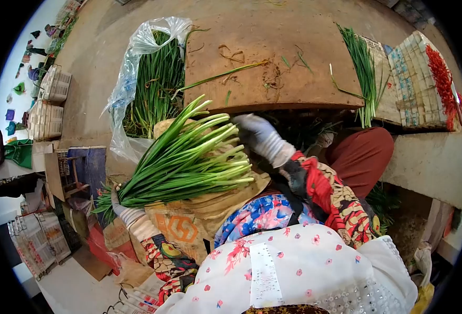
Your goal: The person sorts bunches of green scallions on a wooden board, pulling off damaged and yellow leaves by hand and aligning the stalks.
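Observation:
A loose bunch of spring onions lies fanned across my lap, pale stem ends to the right and green leaf tips to the left. My left hand, in a grey-white glove, grips the leafy end; leaves hide part of its fingers. Beyond the pale ends is my gloved right hand, smeared by motion, so its fingers are unclear. It appears apart from the bunch. Under the stems, a tan sack with orange print covers my lap.
A wooden board ahead carries stray leaves. Left of it, a clear plastic bag holds more greens. Another bunch lies at its right end, near a crate with red ties. White crates stand far left.

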Action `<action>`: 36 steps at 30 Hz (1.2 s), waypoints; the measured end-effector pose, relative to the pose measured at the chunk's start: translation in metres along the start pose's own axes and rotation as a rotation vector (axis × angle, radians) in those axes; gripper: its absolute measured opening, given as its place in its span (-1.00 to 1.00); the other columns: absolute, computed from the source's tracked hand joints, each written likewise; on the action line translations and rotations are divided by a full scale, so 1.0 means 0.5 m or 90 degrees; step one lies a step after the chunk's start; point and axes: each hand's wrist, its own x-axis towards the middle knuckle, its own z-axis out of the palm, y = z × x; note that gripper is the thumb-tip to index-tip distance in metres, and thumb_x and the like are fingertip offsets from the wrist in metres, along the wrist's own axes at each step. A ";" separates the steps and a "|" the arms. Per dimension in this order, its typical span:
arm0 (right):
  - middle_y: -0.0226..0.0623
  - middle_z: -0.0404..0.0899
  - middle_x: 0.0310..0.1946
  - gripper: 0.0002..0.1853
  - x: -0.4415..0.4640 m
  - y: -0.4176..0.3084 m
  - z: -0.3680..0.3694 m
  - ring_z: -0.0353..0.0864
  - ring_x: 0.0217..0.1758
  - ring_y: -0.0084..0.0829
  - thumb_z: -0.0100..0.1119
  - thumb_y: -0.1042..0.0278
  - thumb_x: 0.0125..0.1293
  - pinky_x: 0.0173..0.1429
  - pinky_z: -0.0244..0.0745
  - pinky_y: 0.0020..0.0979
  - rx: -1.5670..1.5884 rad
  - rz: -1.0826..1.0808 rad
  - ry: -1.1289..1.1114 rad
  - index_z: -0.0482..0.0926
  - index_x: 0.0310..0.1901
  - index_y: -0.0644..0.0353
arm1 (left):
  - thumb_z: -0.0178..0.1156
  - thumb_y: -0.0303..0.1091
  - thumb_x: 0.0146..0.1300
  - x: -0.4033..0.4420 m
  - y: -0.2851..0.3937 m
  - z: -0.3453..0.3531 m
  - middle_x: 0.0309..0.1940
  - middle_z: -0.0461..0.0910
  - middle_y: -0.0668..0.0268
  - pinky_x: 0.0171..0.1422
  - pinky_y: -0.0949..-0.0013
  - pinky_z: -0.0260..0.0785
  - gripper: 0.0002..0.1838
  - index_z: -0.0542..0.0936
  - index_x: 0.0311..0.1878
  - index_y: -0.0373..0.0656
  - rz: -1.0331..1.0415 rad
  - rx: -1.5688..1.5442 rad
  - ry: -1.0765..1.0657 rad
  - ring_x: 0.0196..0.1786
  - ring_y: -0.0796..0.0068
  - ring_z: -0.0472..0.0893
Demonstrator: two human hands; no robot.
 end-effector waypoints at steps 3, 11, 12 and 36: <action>-0.32 0.63 -0.42 -0.78 -0.023 -0.072 -0.130 0.60 -0.34 -0.39 0.15 0.26 0.21 -0.21 0.47 -0.40 -0.589 -0.150 0.209 0.62 -0.27 0.25 | 0.05 -0.24 0.26 -0.012 0.000 0.003 -0.42 0.59 0.27 -0.01 0.12 0.41 -0.80 0.57 -0.35 -0.12 0.016 -0.054 -0.022 -0.30 0.28 0.55; -0.02 0.45 0.11 -0.45 -0.092 -0.159 -0.273 0.50 0.12 -0.17 0.08 0.21 0.16 0.13 0.42 -0.23 -1.385 0.273 0.104 0.35 0.21 0.19 | 0.00 -0.22 0.30 0.014 -0.007 -0.023 -0.40 0.58 0.33 0.00 0.12 0.41 -0.76 0.58 -0.24 -0.15 0.016 -0.166 -0.243 -0.26 0.35 0.54; -0.03 0.41 0.17 -0.35 -0.064 -0.144 -0.253 0.48 0.15 -0.17 0.13 0.18 0.15 0.16 0.39 -0.23 -1.234 0.179 0.089 0.26 0.28 0.19 | -0.01 -0.22 0.30 -0.004 -0.006 -0.008 -0.41 0.57 0.34 0.00 0.12 0.41 -0.76 0.57 -0.22 -0.15 0.027 -0.145 -0.231 -0.27 0.36 0.53; -0.23 0.42 0.15 -0.50 0.160 -0.316 -0.056 0.36 0.25 -0.34 0.01 0.02 0.28 0.24 0.27 -0.33 -1.390 -0.452 0.174 0.37 0.19 0.06 | 0.17 -0.42 0.20 -0.154 0.051 0.113 -0.55 0.39 0.44 -0.18 0.47 0.31 -0.70 0.41 0.00 -0.09 0.054 -0.240 -0.899 -0.46 0.61 0.39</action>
